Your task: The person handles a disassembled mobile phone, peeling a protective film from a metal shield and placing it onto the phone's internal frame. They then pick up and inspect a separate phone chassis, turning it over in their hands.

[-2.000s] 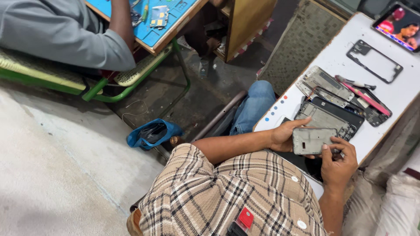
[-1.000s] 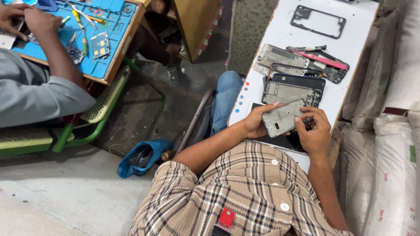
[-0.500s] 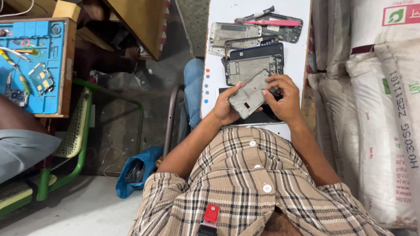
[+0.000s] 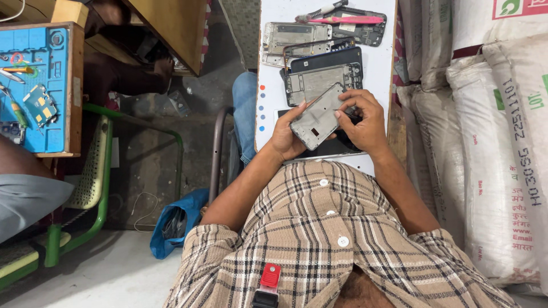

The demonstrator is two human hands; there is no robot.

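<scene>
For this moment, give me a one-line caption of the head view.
Both hands, left hand and right hand, hold a phone frame above a white table strewn with phone parts.

White sacks point(image 4: 491, 142) at right; blue work mat point(image 4: 34, 85) with small tools at left; blue bag point(image 4: 174, 219) on floor.

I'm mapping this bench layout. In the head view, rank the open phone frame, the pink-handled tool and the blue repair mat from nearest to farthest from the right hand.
From the right hand:
1. Open phone frame, just beyond the fingers on the white table.
2. Pink-handled tool, at the table's far end.
3. Blue repair mat, far left on the other bench.
</scene>
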